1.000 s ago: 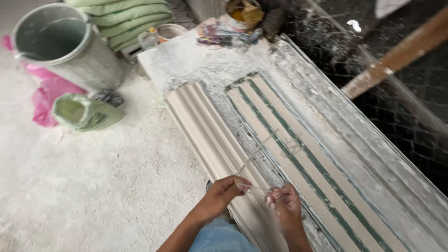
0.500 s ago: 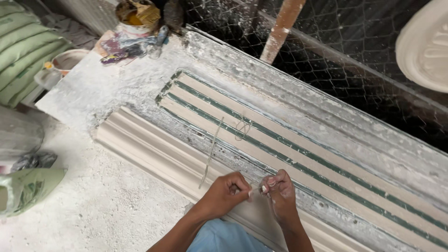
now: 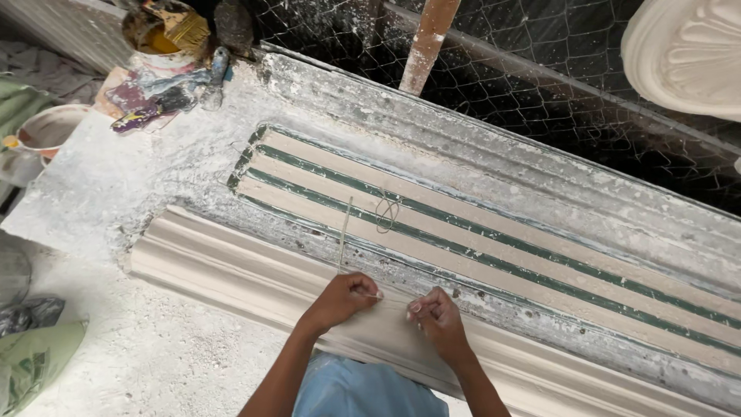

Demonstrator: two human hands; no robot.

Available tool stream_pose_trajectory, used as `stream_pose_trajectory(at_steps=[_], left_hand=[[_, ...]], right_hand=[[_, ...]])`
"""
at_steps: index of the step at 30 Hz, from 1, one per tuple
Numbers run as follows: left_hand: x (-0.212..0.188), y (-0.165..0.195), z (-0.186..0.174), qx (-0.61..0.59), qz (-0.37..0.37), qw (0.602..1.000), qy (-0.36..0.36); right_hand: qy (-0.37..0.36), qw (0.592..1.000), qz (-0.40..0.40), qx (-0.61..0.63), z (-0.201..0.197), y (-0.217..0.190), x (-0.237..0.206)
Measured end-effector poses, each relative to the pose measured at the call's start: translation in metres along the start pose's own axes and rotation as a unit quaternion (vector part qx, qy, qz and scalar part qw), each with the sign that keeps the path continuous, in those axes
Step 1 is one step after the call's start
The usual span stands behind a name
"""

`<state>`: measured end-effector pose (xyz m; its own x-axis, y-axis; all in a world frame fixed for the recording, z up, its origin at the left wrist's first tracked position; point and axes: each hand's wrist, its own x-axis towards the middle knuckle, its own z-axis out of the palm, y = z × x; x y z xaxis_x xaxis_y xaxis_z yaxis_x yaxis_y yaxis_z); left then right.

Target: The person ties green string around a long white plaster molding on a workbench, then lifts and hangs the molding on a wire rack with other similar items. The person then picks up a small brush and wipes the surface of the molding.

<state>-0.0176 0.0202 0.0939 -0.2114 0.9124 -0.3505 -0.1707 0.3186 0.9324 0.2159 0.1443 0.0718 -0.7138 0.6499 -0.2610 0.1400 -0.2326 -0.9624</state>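
Both your hands sit at the near edge of the mould point(image 3: 494, 232), the long striped cream-and-green tray on the desk point(image 3: 100, 193).

Left hand point(image 3: 343, 300): fingers closed, pinching a thin string point(image 3: 344, 232). The string runs from that pinch up across the mould's near stripes.

Right hand point(image 3: 438, 318): fingers curled shut, tips pinched together just right of the left hand. A short taut stretch of string spans between the two hands. I can't tell how much of it the right fingers actually grip.

A loose loop of string point(image 3: 387, 210) lies on the mould's middle stripes, just right of the upright strand, above your hands.

Plaster moulding point(image 3: 231, 270): long ribbed cream strip lying along the mould's near side, touching it. Both hands rest over it.

Around the mould:
- Far left end: a tin with a brush point(image 3: 166, 31) and paint-stained rags point(image 3: 154, 96) on the desk.
- Left of that, off the desk edge: a bowl point(image 3: 46, 131).
- Behind the mould: wire mesh point(image 3: 540, 85) and a leaning wooden pole point(image 3: 428, 42).
- Far right, beyond the mesh: a round white plaster rosette point(image 3: 687, 54).
- Near left, on the floor: a green sack point(image 3: 31, 363).

The desk surface is caked in white plaster dust.
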Motion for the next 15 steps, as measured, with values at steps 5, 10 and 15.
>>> stream_pose_trajectory(at_steps=[5, 10, 15], left_hand=[[0.006, 0.003, -0.026, -0.103, -0.019, 0.980, -0.168], [0.081, 0.004, -0.045, -0.074, -0.010, 0.989, -0.126], [0.159, -0.008, -0.054, -0.114, 0.039, 0.992, 0.046]], right_hand=[[0.084, 0.996, 0.026, 0.026, -0.012, 0.014, 0.017], [0.106, 0.994, -0.001, 0.006, -0.008, 0.001, 0.019], [0.184, 0.981, 0.065, -0.011, -0.003, 0.017, 0.011]])
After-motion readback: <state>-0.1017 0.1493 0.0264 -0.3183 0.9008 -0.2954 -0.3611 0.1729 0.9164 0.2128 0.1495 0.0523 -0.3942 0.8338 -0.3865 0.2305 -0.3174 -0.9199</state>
